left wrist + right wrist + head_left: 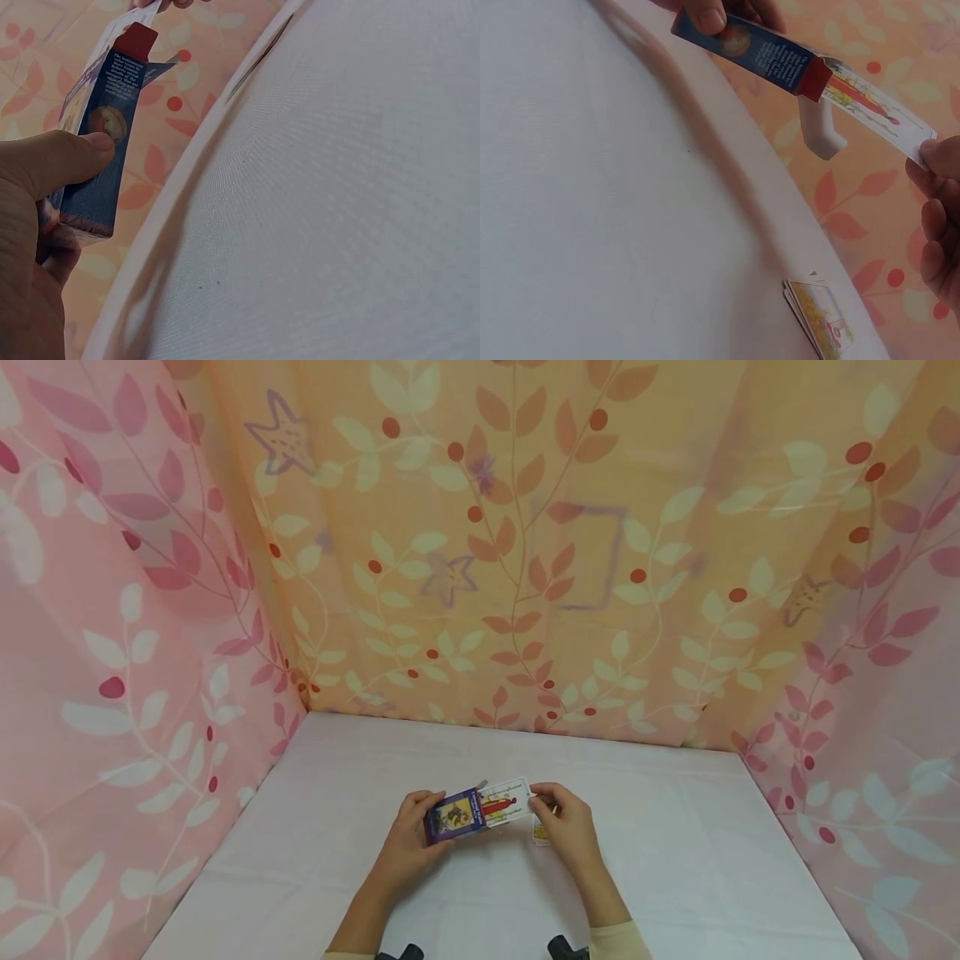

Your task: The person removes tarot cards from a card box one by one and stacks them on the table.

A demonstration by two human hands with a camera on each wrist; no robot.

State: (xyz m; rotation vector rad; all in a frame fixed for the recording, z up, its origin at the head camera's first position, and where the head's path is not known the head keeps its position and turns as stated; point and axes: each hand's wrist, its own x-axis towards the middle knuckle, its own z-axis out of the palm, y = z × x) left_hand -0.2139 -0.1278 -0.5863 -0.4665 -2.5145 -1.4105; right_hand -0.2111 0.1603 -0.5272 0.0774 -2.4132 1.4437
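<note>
My left hand (401,843) grips a small dark blue card box (454,815) with a picture on its front, the thumb lying along its printed narrow side in the left wrist view. The box is tilted above the table, its open end facing right, with a red side flap (815,80) and a pale end flap (821,133) folded out. From that end sticks an illustrated card (507,802) with a red figure on white. My right hand (573,828) pinches the card's outer end between thumb and fingers. Below it lies a small pile of cards (823,319).
A white cloth covers the table (675,852). Leaf-patterned curtains (420,635) enclose it at the back and on both sides. Two dark objects (410,952) show at the bottom edge of the head view, between the forearms.
</note>
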